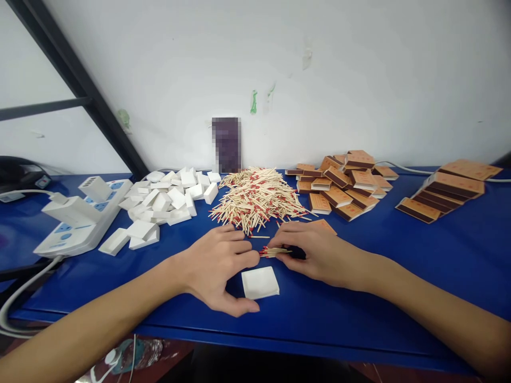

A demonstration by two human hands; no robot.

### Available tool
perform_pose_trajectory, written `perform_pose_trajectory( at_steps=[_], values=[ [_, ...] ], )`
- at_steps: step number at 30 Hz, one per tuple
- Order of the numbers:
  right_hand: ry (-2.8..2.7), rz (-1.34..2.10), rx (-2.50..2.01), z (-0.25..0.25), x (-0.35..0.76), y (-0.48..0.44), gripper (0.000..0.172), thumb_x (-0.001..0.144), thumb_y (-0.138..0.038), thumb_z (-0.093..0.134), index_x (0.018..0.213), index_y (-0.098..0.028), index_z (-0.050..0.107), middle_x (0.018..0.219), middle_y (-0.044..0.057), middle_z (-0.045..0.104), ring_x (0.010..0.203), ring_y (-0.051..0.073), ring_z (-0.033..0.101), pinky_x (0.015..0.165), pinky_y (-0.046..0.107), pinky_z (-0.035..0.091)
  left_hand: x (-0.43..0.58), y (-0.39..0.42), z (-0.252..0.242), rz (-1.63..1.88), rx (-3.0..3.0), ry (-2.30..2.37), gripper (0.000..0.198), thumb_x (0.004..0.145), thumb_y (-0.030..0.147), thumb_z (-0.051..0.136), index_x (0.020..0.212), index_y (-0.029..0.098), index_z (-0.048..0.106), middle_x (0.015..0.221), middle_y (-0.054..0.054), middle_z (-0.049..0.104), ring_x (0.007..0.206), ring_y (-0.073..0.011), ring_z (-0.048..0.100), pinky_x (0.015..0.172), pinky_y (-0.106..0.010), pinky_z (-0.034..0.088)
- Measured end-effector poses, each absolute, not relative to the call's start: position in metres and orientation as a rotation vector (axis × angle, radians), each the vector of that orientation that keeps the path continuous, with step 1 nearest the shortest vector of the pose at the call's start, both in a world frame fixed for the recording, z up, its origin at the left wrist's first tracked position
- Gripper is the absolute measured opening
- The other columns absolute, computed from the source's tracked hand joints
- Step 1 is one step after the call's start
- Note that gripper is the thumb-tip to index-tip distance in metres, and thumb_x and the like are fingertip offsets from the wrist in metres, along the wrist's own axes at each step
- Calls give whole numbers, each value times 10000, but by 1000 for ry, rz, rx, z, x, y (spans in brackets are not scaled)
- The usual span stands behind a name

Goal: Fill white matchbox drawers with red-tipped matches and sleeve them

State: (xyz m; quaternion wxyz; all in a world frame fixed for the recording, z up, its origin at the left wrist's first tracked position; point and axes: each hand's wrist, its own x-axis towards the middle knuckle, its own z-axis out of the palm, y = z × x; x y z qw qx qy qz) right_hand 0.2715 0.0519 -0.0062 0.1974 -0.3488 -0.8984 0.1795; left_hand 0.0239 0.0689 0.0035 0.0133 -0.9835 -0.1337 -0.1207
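My right hand (319, 250) pinches a small bundle of matches (275, 251) with red heads pointing left. Close to those heads are the fingers of my left hand (219, 266); its thumb is spread apart and it holds nothing. Between the left thumb and fingers, just to their right, a white matchbox tray (260, 283) lies on the blue table. Behind both hands rises a big heap of loose matches (259, 199). One single match (259, 236) lies in front of the heap. An orange matchbox sleeve (322, 227) is partly hidden behind my right hand.
White inner trays (171, 197) are piled at the left, beside a power strip (85, 218) with chargers. Brown-orange matchbox sleeves (347, 183) form a pile at the right, with more sleeves (447, 189) farther right. A blurred-out dark rectangle (227, 143) stands against the wall.
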Motion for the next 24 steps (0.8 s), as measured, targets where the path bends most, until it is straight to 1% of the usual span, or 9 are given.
perform_pose_trajectory(
  at_steps=[2, 4, 7, 10, 12, 15, 17, 20, 24],
  values=[
    [-2514, 505, -1042, -3, 270, 52, 177, 879, -116, 595, 979, -191, 720, 835, 21, 663, 751, 149, 602, 660, 265, 438, 26, 66, 4, -386, -3022, -415, 458, 774, 638, 590, 804, 181, 593, 644, -7, 559, 606, -179, 478, 585, -340, 312],
    [-2519, 510, -1097, 0, 269, 51, 167, 829, -96, 624, 930, -186, 723, 779, 8, 648, 706, 144, 582, 630, 260, 419, 27, 65, 3, -376, -3010, -413, 424, 791, 598, 592, 831, 175, 611, 655, -10, 566, 609, -179, 492, 587, -336, 324],
    [-2501, 556, -1162, 1, 267, 50, 153, 782, -91, 648, 891, -178, 713, 769, 5, 643, 690, 140, 566, 613, 255, 409, 27, 65, 2, -360, -3026, -407, 356, 833, 524, 576, 885, 176, 629, 691, -15, 581, 625, -182, 518, 594, -335, 350],
    [-2469, 583, -1167, 0, 264, 49, 152, 778, -90, 639, 884, -176, 706, 758, 4, 636, 685, 141, 556, 616, 255, 415, 27, 66, 1, -397, -3071, -415, 389, 849, 540, 554, 950, 174, 637, 737, -24, 608, 655, -194, 545, 604, -343, 380],
    [-2448, 584, -1145, -2, 263, 49, 160, 785, -88, 633, 898, -174, 706, 764, 7, 639, 686, 141, 559, 626, 256, 423, 27, 68, 0, -480, -3118, -467, 407, 873, 531, 526, 1011, 162, 632, 788, -36, 635, 686, -199, 567, 627, -345, 410],
    [-2421, 560, -1111, -6, 261, 50, 153, 809, -102, 628, 916, -175, 709, 782, 18, 648, 679, 139, 568, 632, 258, 433, 27, 73, -1, -611, -3108, -666, 310, 945, 398, 489, 1069, 148, 623, 838, -45, 654, 735, -190, 595, 691, -333, 449],
    [-2409, 538, -1080, -9, 260, 50, 144, 834, -122, 623, 931, -179, 713, 782, 21, 651, 682, 141, 579, 638, 260, 443, 26, 76, -2, -625, -3075, -761, 257, 978, 322, 486, 1096, 149, 634, 865, -46, 657, 776, -184, 609, 728, -322, 457],
    [-2396, 519, -1006, -13, 259, 50, 142, 884, -155, 604, 959, -187, 721, 803, 29, 674, 720, 146, 609, 672, 265, 468, 26, 81, -3, -538, -3092, -768, 265, 992, 340, 518, 1134, 171, 664, 934, -55, 654, 847, -192, 611, 756, -321, 457],
    [-2360, 500, -930, -16, 258, 50, 151, 918, -164, 576, 954, -193, 720, 849, 37, 713, 766, 146, 641, 706, 268, 501, 27, 82, -2, -427, -3111, -759, 266, 980, 408, 559, 1062, 206, 711, 942, -48, 629, 872, -195, 595, 764, -321, 449]
  ],
)
